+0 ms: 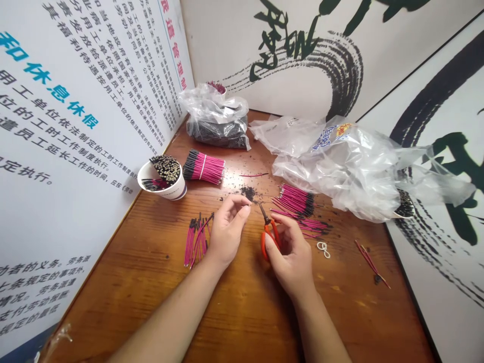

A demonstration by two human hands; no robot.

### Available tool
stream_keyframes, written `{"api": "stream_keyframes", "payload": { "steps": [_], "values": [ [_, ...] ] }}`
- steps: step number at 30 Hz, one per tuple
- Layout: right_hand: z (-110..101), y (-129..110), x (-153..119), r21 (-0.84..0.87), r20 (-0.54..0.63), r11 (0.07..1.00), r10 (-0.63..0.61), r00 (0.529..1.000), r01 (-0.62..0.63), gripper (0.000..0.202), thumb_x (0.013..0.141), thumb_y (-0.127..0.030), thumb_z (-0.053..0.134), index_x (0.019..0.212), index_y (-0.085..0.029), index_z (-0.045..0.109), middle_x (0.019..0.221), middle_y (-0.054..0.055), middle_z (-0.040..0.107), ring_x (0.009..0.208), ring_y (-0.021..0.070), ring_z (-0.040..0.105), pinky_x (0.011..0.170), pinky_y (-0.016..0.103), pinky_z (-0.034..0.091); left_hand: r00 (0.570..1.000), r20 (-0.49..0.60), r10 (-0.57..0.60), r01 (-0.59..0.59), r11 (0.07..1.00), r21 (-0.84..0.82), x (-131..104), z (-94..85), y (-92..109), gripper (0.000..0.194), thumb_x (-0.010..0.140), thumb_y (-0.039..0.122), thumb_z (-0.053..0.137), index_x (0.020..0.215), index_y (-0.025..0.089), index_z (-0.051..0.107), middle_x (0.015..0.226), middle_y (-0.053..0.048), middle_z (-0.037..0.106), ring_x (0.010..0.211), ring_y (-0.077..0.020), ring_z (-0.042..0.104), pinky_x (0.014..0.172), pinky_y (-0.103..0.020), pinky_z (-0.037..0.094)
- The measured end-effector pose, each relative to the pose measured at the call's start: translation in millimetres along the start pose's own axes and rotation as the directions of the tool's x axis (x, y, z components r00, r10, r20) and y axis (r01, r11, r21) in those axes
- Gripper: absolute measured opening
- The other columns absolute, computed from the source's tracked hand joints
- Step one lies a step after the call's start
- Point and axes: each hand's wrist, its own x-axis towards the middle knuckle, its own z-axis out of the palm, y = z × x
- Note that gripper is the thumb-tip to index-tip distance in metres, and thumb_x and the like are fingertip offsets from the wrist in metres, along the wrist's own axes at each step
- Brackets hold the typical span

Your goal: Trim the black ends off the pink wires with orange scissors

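Note:
My left hand (229,229) is closed in a pinch above the middle of the table. A tiny tip shows at its fingertips, but what it belongs to is hidden by the fingers. My right hand (291,252) grips orange-handled scissors (266,237), whose dark narrow blades point up and away, close to my left fingertips. Just beyond both hands lies a small heap of black scraps (248,192). Loose magenta wires with black ends (195,239) lie left of my left hand. More magenta wires (297,201) are piled beyond my right hand.
A paper cup (177,190) full of black-ended wires stands at left, beside a banded wire bundle (206,166). Plastic bags (217,113) with black contents and a large clear bag (340,166) lie at the back. White rubber bands (323,248) and stray wires (372,263) lie at right.

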Motion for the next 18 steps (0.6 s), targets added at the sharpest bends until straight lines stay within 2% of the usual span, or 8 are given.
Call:
{"api": "stream_keyframes", "payload": {
  "steps": [3, 5, 9, 11, 18],
  "values": [
    [1.0, -1.6, -0.5, 0.083, -0.029, 0.996, -0.018, 0.999, 0.020, 0.037, 0.085, -0.023, 0.063, 0.120, -0.025, 0.053, 0.079, -0.001, 0.055, 0.067, 0.0141, 0.054, 0.057, 0.025, 0.047, 0.999, 0.033, 0.035, -0.036, 0.999, 0.037, -3.8, 1.1, 2.6, 0.008, 0.087, 0.027, 0.059, 0.088, 0.019, 0.060, 0.074, 0.001, 0.056, 0.059, -0.0084, 0.046, 0.059, -0.022, 0.039],
    [1.5, -0.8, -0.6, 0.098, -0.046, 0.994, -0.036, 0.998, 0.040, 0.036, 0.084, -0.022, 0.063, 0.119, -0.025, 0.053, 0.085, 0.001, 0.057, 0.068, 0.0140, 0.055, 0.058, 0.026, 0.047, 0.997, 0.050, 0.059, -0.062, 0.996, 0.071, -5.7, 1.8, 4.0, 0.010, 0.088, 0.029, 0.058, 0.086, 0.019, 0.060, 0.070, 0.002, 0.054, 0.057, -0.0084, 0.045, 0.058, -0.022, 0.039],
    [1.2, 3.6, -0.2, -0.017, -0.055, 0.994, -0.112, 0.992, 0.111, 0.030, 0.087, -0.022, 0.061, 0.116, -0.026, 0.058, 0.106, 0.006, 0.063, 0.087, 0.0189, 0.061, 0.077, 0.034, 0.052, 0.997, 0.058, 0.057, -0.063, 0.993, 0.100, -5.7, 2.0, 5.1, 0.016, 0.089, 0.033, 0.057, 0.084, 0.018, 0.061, 0.062, 0.004, 0.049, 0.053, -0.0081, 0.041, 0.055, -0.021, 0.037],
    [0.3, 5.3, 0.4, -0.069, -0.050, 0.988, -0.145, 0.988, 0.141, 0.028, 0.089, -0.019, 0.058, 0.116, -0.027, 0.060, 0.109, 0.007, 0.064, 0.094, 0.0207, 0.062, 0.084, 0.039, 0.051, 0.996, 0.076, 0.046, -0.053, 0.994, 0.097, -4.8, 1.3, 5.1, 0.017, 0.090, 0.033, 0.056, 0.084, 0.017, 0.060, 0.061, 0.004, 0.048, 0.053, -0.0079, 0.041, 0.053, -0.021, 0.036],
    [-1.4, 5.2, 2.3, -0.075, -0.051, 0.985, -0.158, 0.986, 0.153, 0.032, 0.091, -0.018, 0.054, 0.121, -0.027, 0.060, 0.108, 0.007, 0.065, 0.095, 0.0219, 0.062, 0.085, 0.040, 0.052, 0.992, 0.090, 0.090, -0.098, 0.991, 0.087, -4.7, -0.7, 3.0, 0.010, 0.090, 0.026, 0.054, 0.085, 0.017, 0.057, 0.066, 0.003, 0.048, 0.058, -0.0080, 0.042, 0.056, -0.020, 0.036]
  ]
}}
